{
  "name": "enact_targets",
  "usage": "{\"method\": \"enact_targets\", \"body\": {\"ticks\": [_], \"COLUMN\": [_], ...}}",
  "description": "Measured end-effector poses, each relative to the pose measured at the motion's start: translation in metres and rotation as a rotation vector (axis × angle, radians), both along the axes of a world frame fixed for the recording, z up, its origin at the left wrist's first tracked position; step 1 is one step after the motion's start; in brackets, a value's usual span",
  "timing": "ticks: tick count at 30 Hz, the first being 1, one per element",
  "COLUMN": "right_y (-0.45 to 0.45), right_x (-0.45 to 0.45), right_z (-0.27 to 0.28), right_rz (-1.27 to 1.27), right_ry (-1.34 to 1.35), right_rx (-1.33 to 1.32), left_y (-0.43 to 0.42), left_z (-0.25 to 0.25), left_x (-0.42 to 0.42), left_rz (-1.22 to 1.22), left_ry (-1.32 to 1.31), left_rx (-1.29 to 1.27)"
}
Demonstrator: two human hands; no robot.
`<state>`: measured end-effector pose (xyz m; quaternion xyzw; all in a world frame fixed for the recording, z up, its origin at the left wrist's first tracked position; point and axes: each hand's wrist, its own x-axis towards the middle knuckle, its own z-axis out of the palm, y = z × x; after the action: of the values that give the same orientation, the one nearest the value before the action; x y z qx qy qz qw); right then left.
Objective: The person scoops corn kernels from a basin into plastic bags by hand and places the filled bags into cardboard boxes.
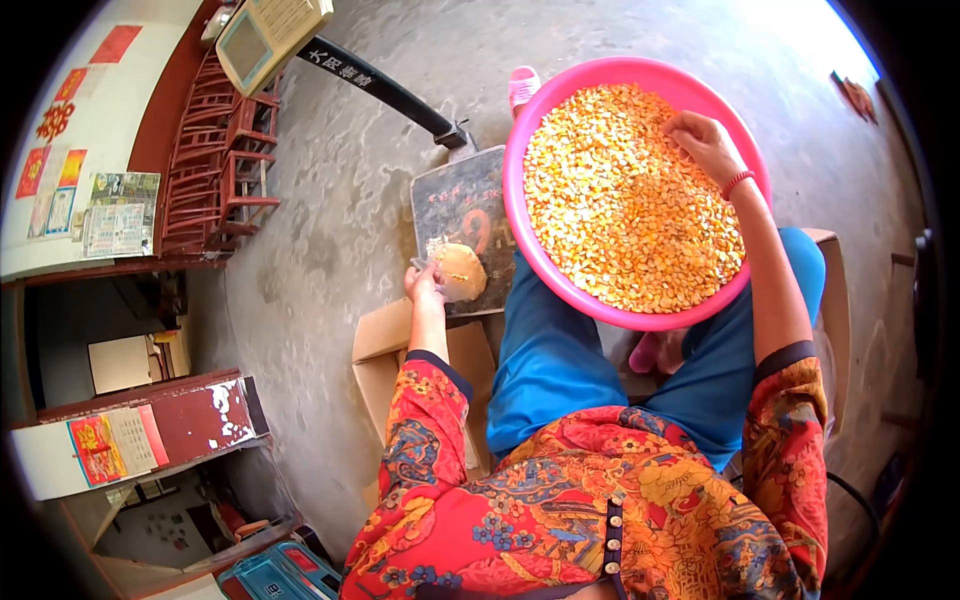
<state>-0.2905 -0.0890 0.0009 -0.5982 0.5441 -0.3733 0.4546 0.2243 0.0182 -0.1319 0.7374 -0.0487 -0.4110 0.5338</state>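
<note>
A large pink basin (515, 205) full of yellow corn kernels (630, 190) rests across my lap. My right hand (708, 147) is over the kernels near the basin's far right side, fingers curled together in a pinch. What sits between those fingertips, if anything, is too small to make out. Off to the left of the basin, my left hand (427, 283) grips the edge of a small tan round container (461, 271) with a translucent rim. A few yellow bits show on it. It is held above the dark platform of a scale (450, 205).
The scale's post (375, 85) rises toward its display (265, 40) at upper left. An open cardboard box (385, 335) stands beside my left leg. Stacked red wooden chairs (215, 160) line the left wall. Another cardboard piece (830, 290) is at the right.
</note>
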Motion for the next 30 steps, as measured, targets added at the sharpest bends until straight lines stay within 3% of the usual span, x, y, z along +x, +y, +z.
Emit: {"method": "enact_targets", "body": {"ticks": [3, 9, 15, 20, 24, 30], "right_y": [-0.003, -0.002, -0.004, -0.002, 0.000, 0.006], "right_x": [0.000, 0.004, 0.002, -0.001, -0.007, -0.003], "right_z": [-0.003, 0.001, 0.001, 0.011, 0.017, 0.040], "right_rz": [-0.022, -0.030, -0.035, 0.000, -0.015, 0.068], "right_ry": [-0.013, 0.019, -0.034, -0.092, -0.170, -0.248], "right_rx": [-0.030, -0.106, -0.101, -0.045, -0.020, -0.149], "left_y": [0.003, -0.001, -0.003, -0.001, -0.001, -0.012], "left_z": [0.028, 0.110, 0.267, 0.352, 0.371, 0.340], "left_x": [0.001, 0.017, -0.058, -0.106, -0.151, -0.232], "left_rz": [0.096, -0.149, -0.361, -0.607, -0.672, -0.812], "left_ry": [-0.181, -0.114, -0.369, -0.227, -0.201, -0.186], "left_rx": [-0.117, -0.340, -0.539, -0.889, -0.944, -0.783]}}
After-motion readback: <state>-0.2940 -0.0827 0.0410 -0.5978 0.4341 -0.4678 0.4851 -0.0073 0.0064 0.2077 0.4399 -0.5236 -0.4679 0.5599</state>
